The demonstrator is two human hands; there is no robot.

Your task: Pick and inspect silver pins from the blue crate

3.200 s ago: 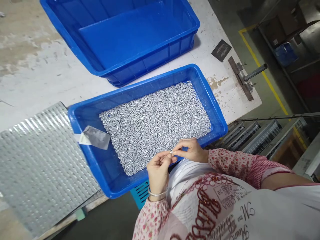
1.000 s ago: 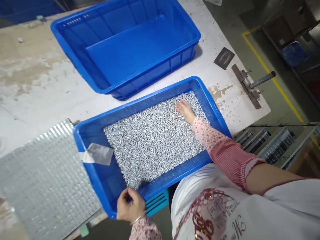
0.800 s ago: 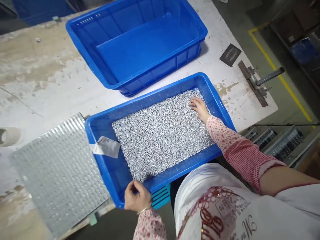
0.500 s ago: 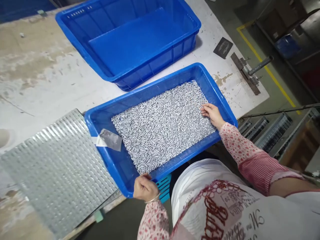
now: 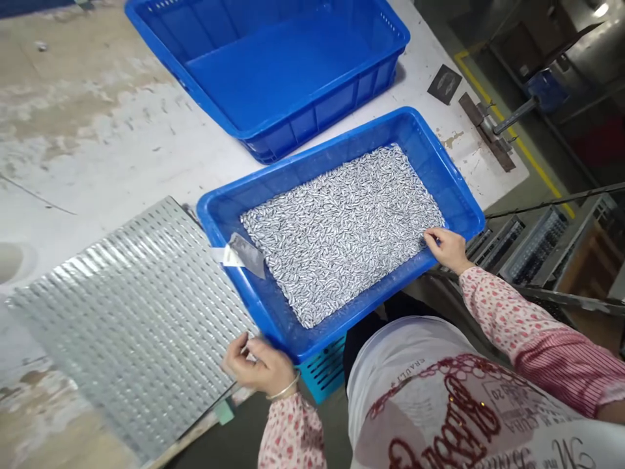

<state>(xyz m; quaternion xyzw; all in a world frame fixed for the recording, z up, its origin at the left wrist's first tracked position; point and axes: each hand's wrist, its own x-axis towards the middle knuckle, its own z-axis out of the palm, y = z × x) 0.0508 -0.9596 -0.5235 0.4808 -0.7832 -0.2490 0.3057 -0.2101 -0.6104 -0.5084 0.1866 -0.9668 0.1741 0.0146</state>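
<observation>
My left hand (image 5: 261, 368) is curled beside the near left corner of a blue bin (image 5: 364, 315), over the edge of a grey ridged sheet (image 5: 131, 319). The hand is slightly blurred, and whatever its palm may contain is hidden. Inside the bin, small silvery spindle-shaped metal pieces (image 5: 342, 228) cover the floor in a dense layer. My right hand (image 5: 448, 249) is at the near right end of this layer, over the bin's near wall. Its fingertips are bent together; I cannot make out anything between them.
Behind stands a second blue bin (image 5: 288, 71) with a bare floor. A paper tag (image 5: 244, 255) hangs on the near bin's left wall. At right are a dark square (image 5: 444, 85) and a metal clamp fixture (image 5: 488, 130). Below the bin is a turquoise slotted basket (image 5: 325, 371).
My left hand has moved left, off the bin's near wall to the sheet's edge. My right hand has drawn back toward the near right wall. The camera view has shifted slightly.
</observation>
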